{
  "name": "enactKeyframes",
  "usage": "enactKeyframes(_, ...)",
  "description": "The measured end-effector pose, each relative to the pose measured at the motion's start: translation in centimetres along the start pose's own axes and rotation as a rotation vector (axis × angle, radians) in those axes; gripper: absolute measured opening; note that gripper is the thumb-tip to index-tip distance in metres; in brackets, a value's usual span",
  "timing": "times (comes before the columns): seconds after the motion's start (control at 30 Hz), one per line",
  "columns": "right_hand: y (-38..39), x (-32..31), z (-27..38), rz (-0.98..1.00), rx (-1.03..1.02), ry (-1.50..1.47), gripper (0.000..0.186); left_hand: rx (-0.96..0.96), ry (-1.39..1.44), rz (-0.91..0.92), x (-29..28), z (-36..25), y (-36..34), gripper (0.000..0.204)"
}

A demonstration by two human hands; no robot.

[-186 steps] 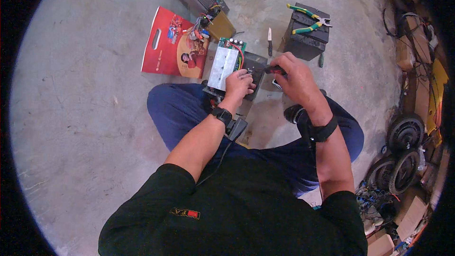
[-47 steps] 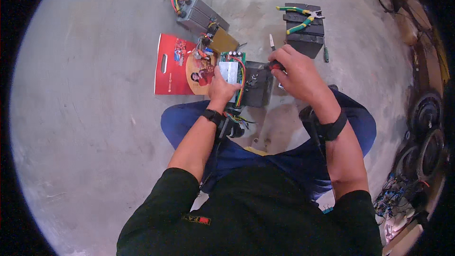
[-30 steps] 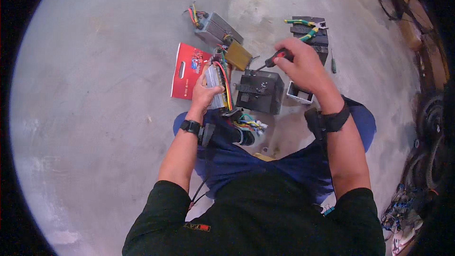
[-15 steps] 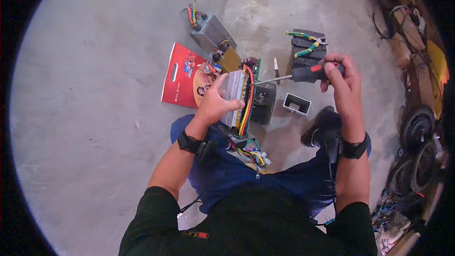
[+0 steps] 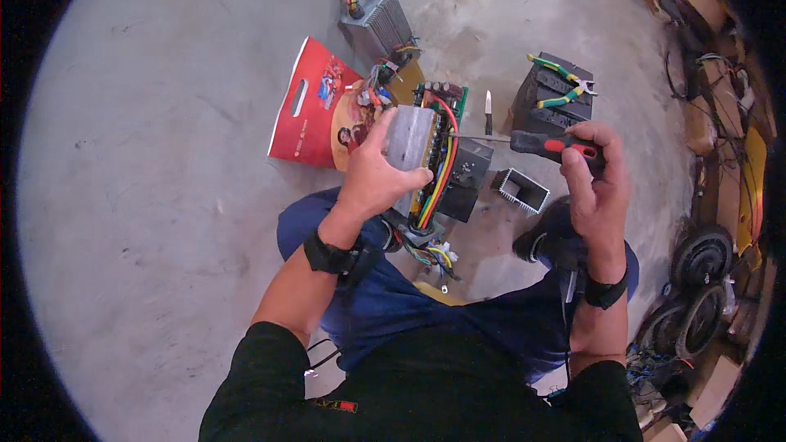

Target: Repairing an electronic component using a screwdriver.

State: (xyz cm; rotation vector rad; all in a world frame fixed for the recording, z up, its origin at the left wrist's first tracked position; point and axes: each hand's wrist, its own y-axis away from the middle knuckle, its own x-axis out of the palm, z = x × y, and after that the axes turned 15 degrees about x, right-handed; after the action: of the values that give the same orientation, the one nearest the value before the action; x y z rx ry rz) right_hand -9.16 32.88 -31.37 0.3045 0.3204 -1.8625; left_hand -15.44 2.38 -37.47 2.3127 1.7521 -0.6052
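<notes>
My left hand (image 5: pixel 375 172) grips a circuit board assembly (image 5: pixel 413 146) with a silvery metal heat sink and thick red, yellow and green wires along its side. Its thumb lies across the component row and the fingers wrap the far edge. In my right hand (image 5: pixel 596 188) is a screwdriver (image 5: pixel 553 145) with a black and red handle, held level. The screwdriver's shaft points left and its tip meets the board beside the wires; exactly what it touches is too small to tell. A bundle of connector leads (image 5: pixel 438 255) hangs from the assembly's near end.
Behind lies a red bag (image 5: pixel 307 127) and a finned metal case (image 5: pixel 378 26) with wires. Green-handled pliers (image 5: pixel 565 82) rest on a black block (image 5: pixel 536 110). A small knife (image 5: pixel 489 112), a hollow metal housing (image 5: pixel 524 191) and a dark box (image 5: pixel 467 184) are on the floor. Tyres (image 5: pixel 702 258) and clutter line the right.
The screwdriver handle has turned in my right hand and sits slightly lower and further right. The assembly has shifted a little right in my left hand, and the whole view has moved slightly.
</notes>
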Motion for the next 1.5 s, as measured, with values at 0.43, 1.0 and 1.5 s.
enactKeyframes(0.43, -0.3, -0.3, -0.2, -0.068, -0.058, 0.046, 0.022, 0.026, 0.04, -0.055, 0.6, -1.4, -0.9, 0.105)
enactKeyframes(1.0, -0.6, -0.5, 0.0, -0.094, -0.314, 0.215, 0.027, 0.008, -0.042, 0.003, 1.3, -1.1, -1.3, 0.113)
enactKeyframes(1.5, -0.5, -0.3, -0.3, -0.065, -0.325, 0.196, 0.029, 0.035, -0.107, -0.005, 1.3, -1.5, -1.3, 0.11)
